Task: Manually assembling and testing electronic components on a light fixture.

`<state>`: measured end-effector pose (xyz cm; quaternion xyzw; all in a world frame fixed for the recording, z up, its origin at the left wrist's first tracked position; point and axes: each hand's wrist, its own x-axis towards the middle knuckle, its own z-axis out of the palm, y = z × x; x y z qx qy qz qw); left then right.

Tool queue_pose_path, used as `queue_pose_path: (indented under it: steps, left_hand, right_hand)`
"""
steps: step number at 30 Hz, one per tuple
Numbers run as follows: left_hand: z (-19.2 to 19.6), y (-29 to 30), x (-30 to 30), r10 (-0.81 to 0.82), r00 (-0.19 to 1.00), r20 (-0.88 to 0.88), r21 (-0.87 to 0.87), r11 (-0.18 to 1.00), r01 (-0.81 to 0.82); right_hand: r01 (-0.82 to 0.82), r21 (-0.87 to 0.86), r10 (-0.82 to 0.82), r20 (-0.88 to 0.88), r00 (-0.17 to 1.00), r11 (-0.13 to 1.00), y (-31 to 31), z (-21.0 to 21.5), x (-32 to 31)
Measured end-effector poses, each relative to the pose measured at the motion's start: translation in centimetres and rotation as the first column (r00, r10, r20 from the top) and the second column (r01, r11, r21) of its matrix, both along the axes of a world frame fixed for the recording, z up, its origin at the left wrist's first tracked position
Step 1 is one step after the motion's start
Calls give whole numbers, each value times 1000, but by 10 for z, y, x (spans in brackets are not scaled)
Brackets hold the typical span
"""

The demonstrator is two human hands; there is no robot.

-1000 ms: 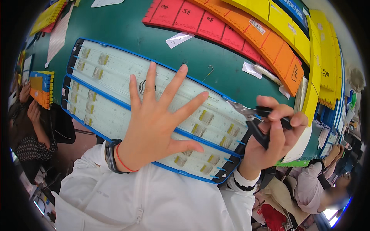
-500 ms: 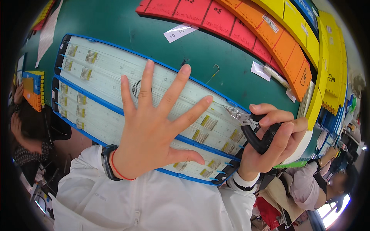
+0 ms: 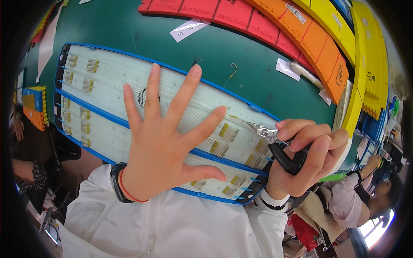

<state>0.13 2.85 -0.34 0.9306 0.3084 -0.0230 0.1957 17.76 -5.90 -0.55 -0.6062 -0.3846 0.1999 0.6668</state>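
Note:
A long two-panel fishing rig case (image 3: pixel 88 108) with a blue rim lies open in front of me. Several yellow-wrapped hooks sit in rows on its pale panels, with thin lines running lengthwise. My left hand (image 3: pixel 160 139) is spread flat across its middle, holding nothing and hiding part of both panels. In my right hand (image 3: pixel 310 150), over the right end, are small cutting pliers (image 3: pixel 264 131) with black handles. Their jaws point left, near a short yellow piece on the upper panel. Beyond the upper rim, a loose fish hook (image 3: pixel 232 71) with a yellow-wrapped shank lies on the green mat.
Curved red (image 3: pixel 223 21), orange (image 3: pixel 318 47) and yellow (image 3: pixel 363 64) foam strips lie along the far right. White paper labels (image 3: pixel 189 30) and a pen-like tube (image 3: pixel 306 73) are beside them. Another person (image 3: pixel 350 200) sits at right; another person's arm (image 3: pixel 23 170) shows at left.
The whole view has shifted slightly, so the case and both hands appear a little further left. My left hand stays spread, and my right hand still holds the pliers.

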Motion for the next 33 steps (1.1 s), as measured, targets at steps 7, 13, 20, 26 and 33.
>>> queue_pose_path:
  steps: [7,13,20,26,33]
  left_hand:
    - [1,1,-1,-8,1000,-11,13,1000,8]
    - [-1,1,-1,-9,1000,0,13,1000,9]
    - [-1,1,-2,-3,1000,7,14,1000,3]
    - [-1,0,-2,-7,1000,14,21,1000,7]
    - [-2,0,-1,5,1000,9,13,1000,-5]
  right_hand:
    - [-38,174,68,-170,983,984,-3,-8,1]
    - [-19,61,25,-107,994,998,2,0,-4]
    - [-11,90,30,-207,978,996,-1,-2,-4]
    - [10,43,0,-225,974,999,-2,1,-5]
    - [5,-64,-12,-98,995,998,2,5,-6]
